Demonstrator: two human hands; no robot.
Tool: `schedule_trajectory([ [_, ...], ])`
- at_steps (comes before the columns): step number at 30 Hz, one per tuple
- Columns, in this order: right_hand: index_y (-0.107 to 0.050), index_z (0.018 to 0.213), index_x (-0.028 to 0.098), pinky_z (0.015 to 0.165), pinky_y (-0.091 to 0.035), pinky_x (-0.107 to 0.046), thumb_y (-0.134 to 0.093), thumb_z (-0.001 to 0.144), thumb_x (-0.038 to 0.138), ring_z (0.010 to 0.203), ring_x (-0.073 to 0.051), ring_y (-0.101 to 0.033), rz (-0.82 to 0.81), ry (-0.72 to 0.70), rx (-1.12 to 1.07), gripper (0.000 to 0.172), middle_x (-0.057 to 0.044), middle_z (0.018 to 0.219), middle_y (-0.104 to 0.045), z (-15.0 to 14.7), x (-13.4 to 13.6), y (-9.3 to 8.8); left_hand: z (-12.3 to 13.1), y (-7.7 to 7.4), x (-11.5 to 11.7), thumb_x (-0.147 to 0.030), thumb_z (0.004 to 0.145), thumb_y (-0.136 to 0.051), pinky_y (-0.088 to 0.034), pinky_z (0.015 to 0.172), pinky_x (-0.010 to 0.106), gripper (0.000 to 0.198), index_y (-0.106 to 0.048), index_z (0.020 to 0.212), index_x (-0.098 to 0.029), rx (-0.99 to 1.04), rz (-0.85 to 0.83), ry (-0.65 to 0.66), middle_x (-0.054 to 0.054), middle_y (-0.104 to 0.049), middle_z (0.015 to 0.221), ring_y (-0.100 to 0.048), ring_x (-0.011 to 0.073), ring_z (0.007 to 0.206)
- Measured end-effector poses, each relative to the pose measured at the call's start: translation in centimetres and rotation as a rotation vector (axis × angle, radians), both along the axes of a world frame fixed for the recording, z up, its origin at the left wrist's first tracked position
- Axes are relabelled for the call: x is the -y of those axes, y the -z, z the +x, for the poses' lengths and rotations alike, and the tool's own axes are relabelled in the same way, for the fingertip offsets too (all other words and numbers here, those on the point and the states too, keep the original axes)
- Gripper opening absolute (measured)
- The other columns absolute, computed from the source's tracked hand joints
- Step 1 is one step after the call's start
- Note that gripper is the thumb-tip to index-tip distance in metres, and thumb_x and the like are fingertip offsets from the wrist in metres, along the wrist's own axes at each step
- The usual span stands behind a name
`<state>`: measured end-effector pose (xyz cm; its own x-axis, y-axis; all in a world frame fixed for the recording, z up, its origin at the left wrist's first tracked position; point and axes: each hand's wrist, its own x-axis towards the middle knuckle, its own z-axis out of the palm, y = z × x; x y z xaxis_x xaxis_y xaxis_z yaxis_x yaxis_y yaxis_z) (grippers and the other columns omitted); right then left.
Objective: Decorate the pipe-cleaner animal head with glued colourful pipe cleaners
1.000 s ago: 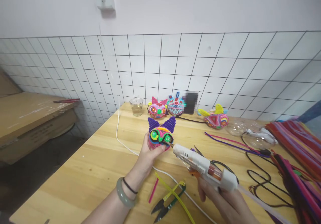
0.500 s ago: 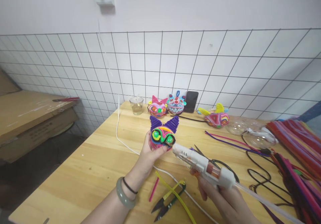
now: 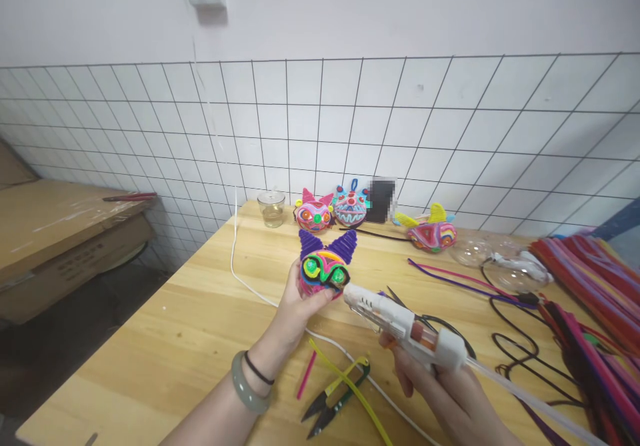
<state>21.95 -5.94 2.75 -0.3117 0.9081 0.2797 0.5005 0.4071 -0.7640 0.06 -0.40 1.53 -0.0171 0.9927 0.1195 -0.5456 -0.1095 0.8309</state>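
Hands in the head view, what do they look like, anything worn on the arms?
Both are bare: no gloves or rings show. The left hand joins a forearm with no sleeve in view; the wrist carries a smooth, pale grey-green bangle and, nearer the hand, a thin black band. The right hand has nothing on it; its wrist is cut off by the frame edge.

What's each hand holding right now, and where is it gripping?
The left hand cups the colourful pipe-cleaner figure from below; the right hand grips the white glue gun by its handle.
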Motion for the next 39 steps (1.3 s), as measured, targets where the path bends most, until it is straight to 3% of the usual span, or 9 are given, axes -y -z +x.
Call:
schedule_trajectory([
  [6,-0.064,0.092,0.019,0.057,-0.053,-0.025,-0.045,0.092,0.039,0.06,-0.016,-0.06,0.017,0.0,0.025,0.028,-0.004,0.071,-0.064,-0.13,0.07,-0.3,-0.01,0.23,-0.04,-0.02,0.064,-0.079,-0.043,0.097,0.041,0.059,-0.051,0.115,-0.023,-0.024,0.014,0.002,0.007,-0.065,0.111,-0.061,0.0243,0.104],
  [17,-0.06,0.077,0.02,0.058,-0.053,-0.025,-0.043,0.093,0.041,0.06,-0.016,-0.058,0.006,0.006,0.033,0.032,-0.004,0.069,-0.061,-0.08,0.06,-0.17,0.03,-0.07,-0.03,-0.019,0.061,-0.08,-0.045,0.095,0.04,0.056,-0.054,0.111,-0.022,-0.02,0.007,-0.006,0.006,-0.066,0.107,-0.062,0.024,0.102],
  [23,-0.06,0.087,0.02,0.059,-0.053,-0.026,-0.04,0.094,0.042,0.061,-0.016,-0.059,-0.013,-0.006,0.067,0.03,-0.004,0.072,-0.062,0.09,0.1,-0.02,0.01,0.03,-0.02,-0.019,0.063,-0.079,-0.045,0.095,0.04,0.057,-0.053,0.113,-0.022,-0.028,0.008,-0.009,0.006,-0.066,0.109,-0.062,0.0238,0.102],
  [30,-0.056,0.07,0.021,0.063,-0.053,-0.027,-0.038,0.094,0.045,0.071,-0.019,-0.062,-0.053,-0.003,0.102,0.039,-0.009,0.08,-0.066,0.28,-0.02,0.16,0.02,0.06,0.03,-0.019,0.062,-0.08,-0.044,0.096,0.041,0.059,-0.053,0.114,-0.023,-0.026,0.006,-0.013,0.007,-0.065,0.111,-0.061,0.0245,0.105],
  [35,-0.061,0.082,0.019,0.058,-0.05,-0.026,-0.04,0.093,0.045,0.061,-0.016,-0.057,-0.039,0.022,0.084,0.035,-0.005,0.072,-0.062,0.01,0.17,-0.05,0.08,0.0,-0.05,-0.019,0.061,-0.081,-0.044,0.096,0.041,0.063,-0.051,0.117,-0.023,-0.03,-0.013,-0.012,0.007,-0.065,0.112,-0.061,0.0242,0.104],
  [39,-0.06,0.078,0.019,0.056,-0.049,-0.025,-0.039,0.093,0.048,0.061,-0.016,-0.056,-0.07,0.027,0.063,0.039,-0.005,0.071,-0.061,-0.36,0.34,-0.28,0.09,0.06,-0.08,-0.019,0.062,-0.08,-0.044,0.095,0.039,0.061,-0.05,0.115,-0.022,-0.049,-0.007,-0.016,0.006,-0.065,0.111,-0.061,0.0228,0.103],
])
